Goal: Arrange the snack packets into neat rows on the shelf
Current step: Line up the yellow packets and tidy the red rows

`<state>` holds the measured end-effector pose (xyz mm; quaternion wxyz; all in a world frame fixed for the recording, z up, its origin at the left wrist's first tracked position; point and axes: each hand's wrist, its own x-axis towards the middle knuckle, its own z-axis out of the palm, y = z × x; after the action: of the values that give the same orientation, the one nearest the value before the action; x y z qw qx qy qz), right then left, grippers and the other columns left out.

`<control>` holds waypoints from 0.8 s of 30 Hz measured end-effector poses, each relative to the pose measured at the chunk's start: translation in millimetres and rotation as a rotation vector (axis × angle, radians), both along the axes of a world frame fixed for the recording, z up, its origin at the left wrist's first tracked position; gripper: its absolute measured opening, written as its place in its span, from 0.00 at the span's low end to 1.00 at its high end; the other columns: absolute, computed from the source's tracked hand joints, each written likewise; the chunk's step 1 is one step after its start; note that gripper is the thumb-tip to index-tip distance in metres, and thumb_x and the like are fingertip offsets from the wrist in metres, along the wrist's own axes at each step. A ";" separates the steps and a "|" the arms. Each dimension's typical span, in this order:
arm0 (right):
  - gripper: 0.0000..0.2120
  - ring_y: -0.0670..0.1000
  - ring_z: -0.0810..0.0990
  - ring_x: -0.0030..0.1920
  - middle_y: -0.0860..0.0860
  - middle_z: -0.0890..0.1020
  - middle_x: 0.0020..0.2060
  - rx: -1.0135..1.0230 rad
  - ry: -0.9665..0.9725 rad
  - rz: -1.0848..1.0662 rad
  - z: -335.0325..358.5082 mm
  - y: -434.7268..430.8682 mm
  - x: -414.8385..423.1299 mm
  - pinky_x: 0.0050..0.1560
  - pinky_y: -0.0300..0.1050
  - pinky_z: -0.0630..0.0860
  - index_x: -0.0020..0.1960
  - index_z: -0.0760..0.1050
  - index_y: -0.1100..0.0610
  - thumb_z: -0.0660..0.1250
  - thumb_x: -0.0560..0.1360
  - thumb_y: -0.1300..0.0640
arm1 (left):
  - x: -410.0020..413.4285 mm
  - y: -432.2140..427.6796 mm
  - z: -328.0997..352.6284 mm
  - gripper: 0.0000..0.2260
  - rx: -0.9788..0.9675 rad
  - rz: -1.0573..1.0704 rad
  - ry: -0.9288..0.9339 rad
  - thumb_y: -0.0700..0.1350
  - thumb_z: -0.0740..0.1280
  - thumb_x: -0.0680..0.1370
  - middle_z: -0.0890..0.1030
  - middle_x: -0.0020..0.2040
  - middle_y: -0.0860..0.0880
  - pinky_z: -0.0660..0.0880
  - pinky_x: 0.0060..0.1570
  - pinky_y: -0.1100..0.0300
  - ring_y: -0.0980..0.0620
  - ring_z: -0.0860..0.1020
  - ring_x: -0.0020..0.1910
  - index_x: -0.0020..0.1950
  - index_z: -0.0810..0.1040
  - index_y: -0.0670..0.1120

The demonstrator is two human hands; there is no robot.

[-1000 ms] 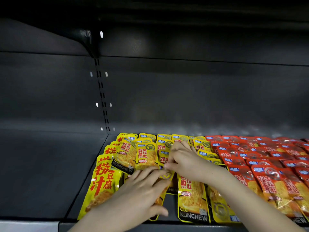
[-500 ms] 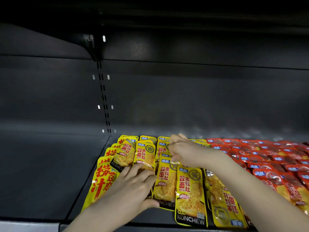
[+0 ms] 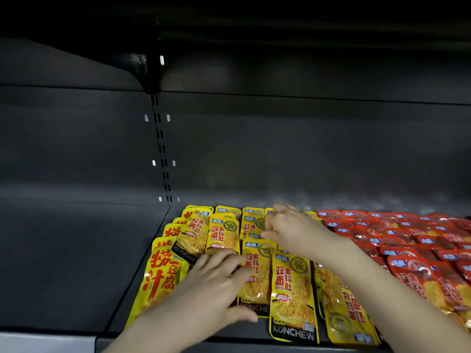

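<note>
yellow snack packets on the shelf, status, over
Left hand flat on the yellow foil snack packets, front rows. Right hand pinching one further back. Rows uneven, one packet upside down; red foil packets alongside, nothing blocking.

Red packets point(image 3: 407, 253) (rightmost ones) off-frame

- Dim overall; the top of the frame sinks to near black.
- Light comes from the front and is brightest on the yellow packets point(image 3: 293, 289) and red packets point(image 3: 407, 240) in the lower half.
- A pale sheen runs along the back wall point(image 3: 331, 194) just above them.
- Small glare spots dot the red foil at right.
- The left hand point(image 3: 211, 289) is smeared by motion blur; the right hand point(image 3: 293, 233) is soft-edged too.
- Wide-angle distortion bows straight lines toward the edges.
</note>
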<state>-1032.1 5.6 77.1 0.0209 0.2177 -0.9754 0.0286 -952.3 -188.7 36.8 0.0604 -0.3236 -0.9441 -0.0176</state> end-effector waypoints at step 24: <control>0.09 0.50 0.74 0.55 0.50 0.78 0.49 -0.129 -0.061 -0.039 -12.9 49.0 19.2 0.55 0.45 0.69 0.49 0.77 0.57 0.63 0.78 0.53 | 19.3 65.7 -5.9 0.27 0.059 -0.065 -0.059 0.59 0.62 0.76 0.59 0.67 0.48 0.62 0.66 0.48 0.49 0.56 0.67 0.72 0.58 0.58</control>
<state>-1012.9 54.6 64.1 0.0055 0.1959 -0.9757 0.0976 -933.0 -123.0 31.0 0.0414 -0.3513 -0.9336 -0.0571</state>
